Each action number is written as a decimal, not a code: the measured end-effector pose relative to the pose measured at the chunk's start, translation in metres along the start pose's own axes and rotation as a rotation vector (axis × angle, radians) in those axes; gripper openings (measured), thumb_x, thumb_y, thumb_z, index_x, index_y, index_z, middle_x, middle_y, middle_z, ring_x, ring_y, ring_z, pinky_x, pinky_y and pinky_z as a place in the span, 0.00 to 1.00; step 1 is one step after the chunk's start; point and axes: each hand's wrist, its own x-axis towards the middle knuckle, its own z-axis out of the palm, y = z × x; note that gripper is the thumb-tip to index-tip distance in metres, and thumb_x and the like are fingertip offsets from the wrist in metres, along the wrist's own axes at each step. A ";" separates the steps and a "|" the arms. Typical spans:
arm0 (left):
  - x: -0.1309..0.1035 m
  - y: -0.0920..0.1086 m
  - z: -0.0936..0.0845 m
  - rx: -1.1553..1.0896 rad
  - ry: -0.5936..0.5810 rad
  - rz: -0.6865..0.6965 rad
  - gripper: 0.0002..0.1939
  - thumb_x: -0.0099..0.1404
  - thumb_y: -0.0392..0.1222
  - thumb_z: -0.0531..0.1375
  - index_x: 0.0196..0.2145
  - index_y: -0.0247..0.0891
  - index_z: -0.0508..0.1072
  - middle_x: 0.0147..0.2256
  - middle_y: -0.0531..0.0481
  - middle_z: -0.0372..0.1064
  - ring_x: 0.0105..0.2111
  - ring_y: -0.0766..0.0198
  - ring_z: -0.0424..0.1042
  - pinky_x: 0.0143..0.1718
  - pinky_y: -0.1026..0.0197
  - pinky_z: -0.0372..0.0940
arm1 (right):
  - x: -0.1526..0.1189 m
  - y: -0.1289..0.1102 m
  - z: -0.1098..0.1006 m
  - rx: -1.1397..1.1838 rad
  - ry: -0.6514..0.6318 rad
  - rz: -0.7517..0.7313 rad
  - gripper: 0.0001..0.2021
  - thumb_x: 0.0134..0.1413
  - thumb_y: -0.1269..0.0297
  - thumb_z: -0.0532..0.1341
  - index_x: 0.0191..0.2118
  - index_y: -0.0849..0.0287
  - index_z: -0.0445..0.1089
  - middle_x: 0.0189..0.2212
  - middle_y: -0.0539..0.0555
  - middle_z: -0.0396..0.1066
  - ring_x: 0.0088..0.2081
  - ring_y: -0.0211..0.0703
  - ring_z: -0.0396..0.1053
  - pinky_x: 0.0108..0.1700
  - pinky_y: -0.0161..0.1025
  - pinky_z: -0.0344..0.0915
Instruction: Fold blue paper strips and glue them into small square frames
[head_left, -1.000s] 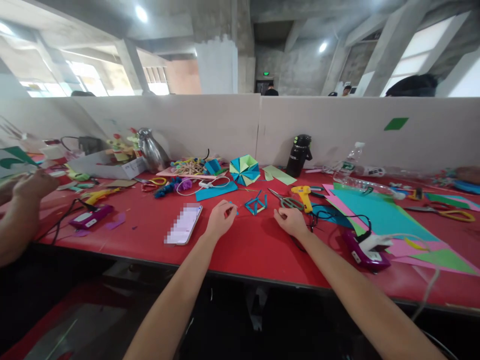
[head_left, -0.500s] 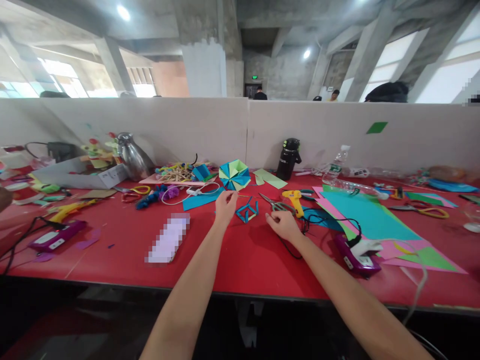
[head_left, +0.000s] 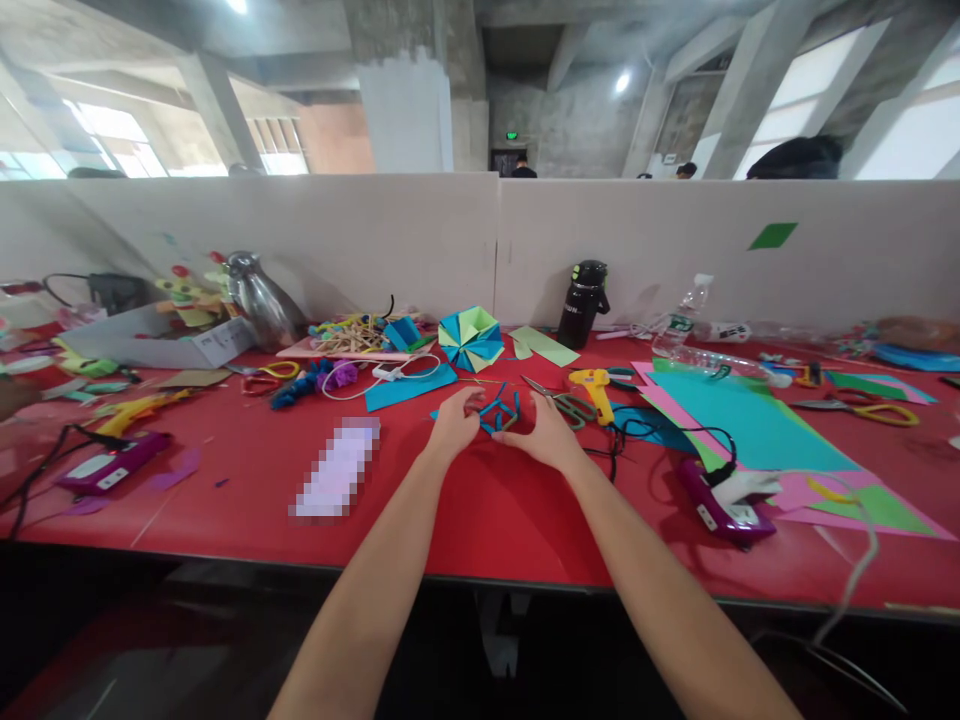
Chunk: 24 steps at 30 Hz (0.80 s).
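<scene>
On the red table, a small frame of blue and pale green paper strips (head_left: 489,412) lies between my two hands. My left hand (head_left: 454,425) is at its left side with curled fingers, thumb and fingertips apart. My right hand (head_left: 546,432) is at its right, thumb stretched towards the frame and fingers spread. Whether the fingertips touch the strips I cannot tell. Scissors with green handles (head_left: 576,410) lie just beyond my right hand, partly hidden by it. A yellow glue gun (head_left: 598,390) rests beside them. Behind the frame stands a folded blue and green paper ornament (head_left: 471,338).
A blurred phone (head_left: 337,468) lies left of my forearms. Coloured paper sheets (head_left: 750,425) and a purple power strip (head_left: 724,510) with cables are at the right. A black bottle (head_left: 583,305) and a steel jug (head_left: 262,300) stand before the white partition (head_left: 375,240).
My right hand has moved left from the scissors to the frame, its fingers spreading. My left hand has come closer to the frame, its fingers opening from a pinch.
</scene>
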 end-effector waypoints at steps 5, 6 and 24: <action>-0.004 0.004 0.002 0.011 -0.016 -0.005 0.26 0.54 0.24 0.54 0.49 0.37 0.75 0.44 0.45 0.79 0.37 0.61 0.79 0.37 0.62 0.73 | 0.003 0.017 0.004 0.095 -0.035 0.018 0.50 0.39 0.40 0.73 0.65 0.61 0.60 0.63 0.70 0.63 0.59 0.65 0.68 0.59 0.59 0.64; -0.004 0.005 0.003 0.014 -0.021 -0.011 0.26 0.54 0.25 0.54 0.49 0.37 0.75 0.44 0.46 0.79 0.34 0.63 0.78 0.35 0.63 0.72 | 0.004 0.020 0.004 0.134 -0.025 0.012 0.48 0.40 0.43 0.73 0.64 0.61 0.61 0.61 0.70 0.65 0.55 0.61 0.71 0.57 0.57 0.66; -0.008 -0.002 0.014 0.109 -0.080 -0.013 0.34 0.61 0.38 0.64 0.65 0.36 0.63 0.62 0.37 0.67 0.60 0.50 0.70 0.61 0.49 0.66 | 0.006 0.020 0.001 0.280 0.029 -0.097 0.11 0.51 0.65 0.66 0.42 0.59 0.74 0.41 0.58 0.78 0.41 0.48 0.76 0.46 0.46 0.72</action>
